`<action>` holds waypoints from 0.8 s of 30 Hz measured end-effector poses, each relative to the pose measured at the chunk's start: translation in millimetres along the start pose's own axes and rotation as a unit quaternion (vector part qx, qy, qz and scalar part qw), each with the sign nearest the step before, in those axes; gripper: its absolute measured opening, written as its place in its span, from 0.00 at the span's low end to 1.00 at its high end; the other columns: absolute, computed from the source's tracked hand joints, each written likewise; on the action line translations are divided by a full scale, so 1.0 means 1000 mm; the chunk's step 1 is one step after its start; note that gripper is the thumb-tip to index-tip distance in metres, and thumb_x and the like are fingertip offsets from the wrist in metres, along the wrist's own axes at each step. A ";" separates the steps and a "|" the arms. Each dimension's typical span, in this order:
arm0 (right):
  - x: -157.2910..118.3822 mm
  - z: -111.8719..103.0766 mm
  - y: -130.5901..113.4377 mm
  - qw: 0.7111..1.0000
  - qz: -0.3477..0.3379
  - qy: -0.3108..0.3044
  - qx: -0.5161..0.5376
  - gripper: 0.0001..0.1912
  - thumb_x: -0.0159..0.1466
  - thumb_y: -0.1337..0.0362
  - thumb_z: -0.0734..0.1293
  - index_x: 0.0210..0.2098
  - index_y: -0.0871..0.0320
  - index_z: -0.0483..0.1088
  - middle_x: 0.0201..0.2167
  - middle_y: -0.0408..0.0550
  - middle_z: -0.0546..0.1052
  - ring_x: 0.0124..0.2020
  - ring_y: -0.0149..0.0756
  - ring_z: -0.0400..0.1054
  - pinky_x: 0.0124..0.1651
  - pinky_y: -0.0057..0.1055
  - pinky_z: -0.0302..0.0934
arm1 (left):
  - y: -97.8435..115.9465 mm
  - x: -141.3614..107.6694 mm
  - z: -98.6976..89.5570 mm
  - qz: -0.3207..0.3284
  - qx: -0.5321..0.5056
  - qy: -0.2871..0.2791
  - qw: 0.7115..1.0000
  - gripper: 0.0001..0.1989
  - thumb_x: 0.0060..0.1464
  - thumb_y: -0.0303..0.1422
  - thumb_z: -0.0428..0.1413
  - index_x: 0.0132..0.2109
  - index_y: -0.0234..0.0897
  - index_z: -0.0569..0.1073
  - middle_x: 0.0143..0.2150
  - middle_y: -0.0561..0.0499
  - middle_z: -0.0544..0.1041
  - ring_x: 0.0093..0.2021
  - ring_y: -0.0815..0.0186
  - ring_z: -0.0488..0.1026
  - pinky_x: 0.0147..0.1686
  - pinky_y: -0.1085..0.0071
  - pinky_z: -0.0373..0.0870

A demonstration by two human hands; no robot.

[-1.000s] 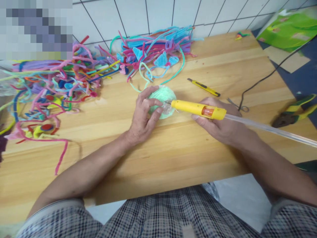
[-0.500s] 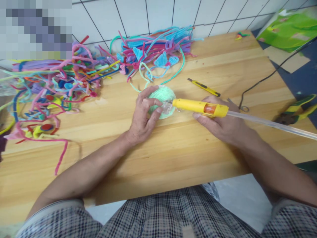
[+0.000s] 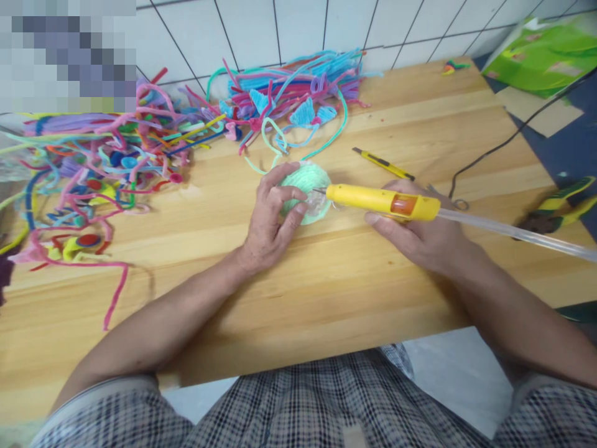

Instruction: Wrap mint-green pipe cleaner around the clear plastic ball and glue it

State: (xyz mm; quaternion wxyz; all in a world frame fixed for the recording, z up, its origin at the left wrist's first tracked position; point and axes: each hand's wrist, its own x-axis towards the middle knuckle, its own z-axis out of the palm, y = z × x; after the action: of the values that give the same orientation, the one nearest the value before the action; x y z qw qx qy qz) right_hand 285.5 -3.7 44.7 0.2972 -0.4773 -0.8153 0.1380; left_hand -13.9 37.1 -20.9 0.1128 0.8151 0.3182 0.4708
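Note:
My left hand [image 3: 275, 221] grips the left side of a round mint-green piece [image 3: 310, 177] that looks wound from fuzzy pipe cleaner. A clear, shiny patch shows on its lower middle, near my thumb and forefinger. In my right hand [image 3: 420, 233] is a yellow hot glue gun [image 3: 364, 198], with a clear glue stick [image 3: 517, 233] trailing out of its back. The gun's metal nozzle points left and lies over the green piece; whether it touches cannot be made out. Most of my right fingers are hidden behind the gun.
A yellow utility knife [image 3: 385, 163] lies beyond the gun. Tangled pipe cleaners [image 3: 121, 149] cover the left, and more bundles [image 3: 298, 81] lie by the tiled wall. Pliers [image 3: 555, 208] and a black cord [image 3: 494, 149] are on the right. A green bag [image 3: 541, 59] stands past the table edge.
The glue gun has shifted slightly to the right with my right hand, its nozzle a little farther from my left fingers. My left hand and the green piece have hardly moved.

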 end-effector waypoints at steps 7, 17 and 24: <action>0.000 -0.002 -0.004 1.000 0.004 -0.016 -0.009 0.08 0.75 0.53 0.70 0.42 0.48 0.70 0.31 0.43 0.77 0.29 0.40 0.70 0.34 0.38 0.66 | 0.000 0.000 -0.001 0.009 0.004 -0.002 1.000 0.09 0.79 0.39 0.55 0.61 0.48 0.71 0.74 0.42 0.74 0.76 0.54 0.73 0.75 0.43 0.76; -0.002 -0.003 0.000 1.000 0.000 -0.019 -0.017 0.08 0.76 0.53 0.70 0.44 0.48 0.72 0.33 0.45 0.79 0.32 0.42 0.72 0.36 0.39 0.67 | -0.001 -0.001 -0.002 0.002 0.001 -0.016 1.000 0.10 0.79 0.41 0.54 0.61 0.47 0.71 0.75 0.42 0.72 0.77 0.53 0.71 0.77 0.41 0.73; 0.000 -0.003 -0.001 0.999 -0.032 0.001 -0.020 0.07 0.75 0.55 0.69 0.43 0.49 0.70 0.33 0.44 0.79 0.30 0.40 0.73 0.34 0.37 0.66 | 0.002 0.000 -0.001 0.002 0.011 -0.012 1.000 0.09 0.80 0.40 0.54 0.60 0.46 0.71 0.75 0.43 0.73 0.76 0.53 0.72 0.77 0.44 0.73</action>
State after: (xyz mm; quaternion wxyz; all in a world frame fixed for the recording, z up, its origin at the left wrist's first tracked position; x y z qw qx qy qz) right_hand 286.4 -4.0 47.9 0.2930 -0.4572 -0.8322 0.1115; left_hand -14.1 35.6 -19.2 0.1068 0.8224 0.3199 0.4582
